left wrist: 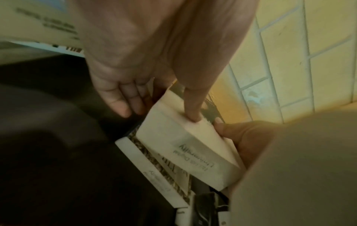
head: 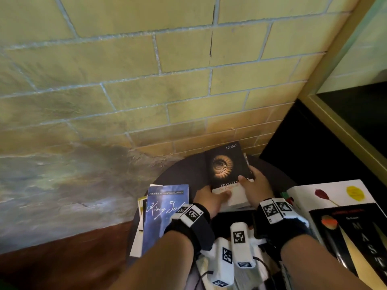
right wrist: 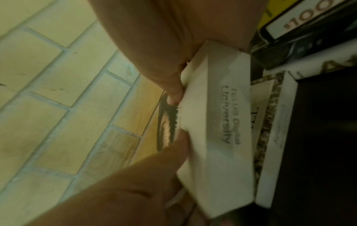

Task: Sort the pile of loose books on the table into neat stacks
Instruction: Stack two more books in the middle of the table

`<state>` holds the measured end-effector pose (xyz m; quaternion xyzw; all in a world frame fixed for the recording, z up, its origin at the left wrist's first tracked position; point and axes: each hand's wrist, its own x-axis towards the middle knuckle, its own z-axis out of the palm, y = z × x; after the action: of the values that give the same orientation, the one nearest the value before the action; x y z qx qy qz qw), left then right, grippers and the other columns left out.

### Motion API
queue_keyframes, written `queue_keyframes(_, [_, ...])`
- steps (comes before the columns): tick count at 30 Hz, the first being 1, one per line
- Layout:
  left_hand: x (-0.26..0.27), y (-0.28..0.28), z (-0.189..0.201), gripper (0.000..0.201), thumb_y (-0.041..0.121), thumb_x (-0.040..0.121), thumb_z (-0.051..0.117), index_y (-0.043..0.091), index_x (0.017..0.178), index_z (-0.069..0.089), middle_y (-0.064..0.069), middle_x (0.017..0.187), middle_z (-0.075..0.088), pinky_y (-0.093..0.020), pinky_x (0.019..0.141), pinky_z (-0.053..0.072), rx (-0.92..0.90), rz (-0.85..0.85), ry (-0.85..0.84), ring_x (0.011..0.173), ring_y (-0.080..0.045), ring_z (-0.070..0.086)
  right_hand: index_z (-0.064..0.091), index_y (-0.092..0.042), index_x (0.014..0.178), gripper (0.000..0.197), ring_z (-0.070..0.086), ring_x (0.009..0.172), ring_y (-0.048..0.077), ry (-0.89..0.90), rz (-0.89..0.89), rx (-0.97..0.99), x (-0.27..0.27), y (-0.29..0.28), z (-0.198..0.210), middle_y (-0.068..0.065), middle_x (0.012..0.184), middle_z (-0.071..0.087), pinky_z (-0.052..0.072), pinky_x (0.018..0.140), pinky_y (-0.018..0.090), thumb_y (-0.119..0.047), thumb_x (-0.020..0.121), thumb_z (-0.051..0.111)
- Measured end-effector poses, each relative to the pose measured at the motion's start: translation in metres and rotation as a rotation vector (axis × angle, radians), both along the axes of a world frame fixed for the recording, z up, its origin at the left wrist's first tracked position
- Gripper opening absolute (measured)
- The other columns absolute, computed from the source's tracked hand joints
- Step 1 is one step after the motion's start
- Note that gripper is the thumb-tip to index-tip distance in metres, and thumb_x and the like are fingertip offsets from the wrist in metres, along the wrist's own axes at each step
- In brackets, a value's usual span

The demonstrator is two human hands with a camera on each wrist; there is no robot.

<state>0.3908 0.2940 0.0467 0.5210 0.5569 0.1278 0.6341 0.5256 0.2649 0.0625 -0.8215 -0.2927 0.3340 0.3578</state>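
Between both hands (head: 254, 190), a stamped "University" book (head: 228, 166), beside "King John" (head: 165, 208)

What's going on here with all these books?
A person is sorting books on a small dark round table by a brick wall. Both hands hold one thick black paperback with a fossil shell on its cover: the left hand grips its near left corner, the right hand its right edge. A blue King John book tops a stack on the left, and larger books lie on the right.
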Motion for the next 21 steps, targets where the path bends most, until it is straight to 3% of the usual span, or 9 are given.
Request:
queue_keyframes(3, [0.006,0.004,-0.002,0.045,0.026,0.08,0.073,0.011,0.121,0.061,-0.008,0.116,0.069,-0.038,0.098,0.05,0.045,-0.049,0.067,0.107,-0.026,0.065,0.056,-0.02,0.127,0.038,0.056,0.115,0.031,-0.04,-0.019,-0.095,0.008,0.008,-0.019,0.009,0.124,0.062,0.044,0.101,0.044,-0.015,0.089,0.056])
queue_keyframes(6, [0.008,0.006,-0.006,0.045,0.013,0.087,0.066,0.016,0.13,0.054,-0.007,0.12,0.067,-0.036,0.099,0.048,0.076,-0.064,0.064,0.112,-0.025,0.063,0.044,-0.02,0.139,0.052,0.05,0.124,0.031,-0.023,-0.029,-0.159,0.009,0.013,-0.029,0.013,0.137,0.051,0.04,0.105,0.041,-0.017,0.089,0.057])
queue_keyframes(13, [-0.009,0.006,-0.008,0.034,0.022,0.089,0.064,0.016,0.122,0.06,-0.003,0.12,0.067,-0.03,0.096,0.047,0.128,-0.114,0.188,0.112,-0.022,0.062,0.032,-0.018,0.146,0.061,0.043,0.132,0.03,-0.051,0.051,-0.205,-0.002,0.007,-0.043,0.011,0.146,0.04,0.038,0.108,0.042,-0.021,0.091,0.058])
queue_keyframes(16, [-0.016,0.006,-0.008,0.035,0.023,0.085,0.063,0.021,0.119,0.058,-0.004,0.119,0.067,-0.039,0.099,0.049,0.068,-0.129,0.202,0.112,-0.026,0.062,0.035,-0.017,0.144,0.059,0.043,0.131,0.029,-0.063,0.132,-0.23,-0.007,0.005,-0.041,0.011,0.145,0.042,0.038,0.107,0.041,-0.023,0.091,0.059])
queue_keyframes(18, [-0.019,0.009,-0.014,0.04,0.026,0.072,0.057,0.024,0.111,0.056,-0.008,0.117,0.066,-0.046,0.095,0.052,-0.003,-0.111,0.162,0.11,-0.031,0.062,0.036,-0.018,0.143,0.058,0.043,0.131,0.029,-0.063,0.165,-0.241,-0.004,0.005,-0.039,0.01,0.143,0.044,0.037,0.108,0.042,-0.023,0.09,0.06])
queue_keyframes(21, [-0.021,0.012,-0.028,0.052,0.027,0.063,0.05,0.018,0.114,0.055,-0.009,0.116,0.066,-0.048,0.091,0.054,-0.021,-0.076,0.156,0.106,-0.032,0.064,0.037,-0.02,0.143,0.058,0.043,0.131,0.028,-0.05,0.181,-0.225,-0.002,0.003,-0.037,0.008,0.141,0.046,0.036,0.109,0.044,-0.022,0.09,0.061])
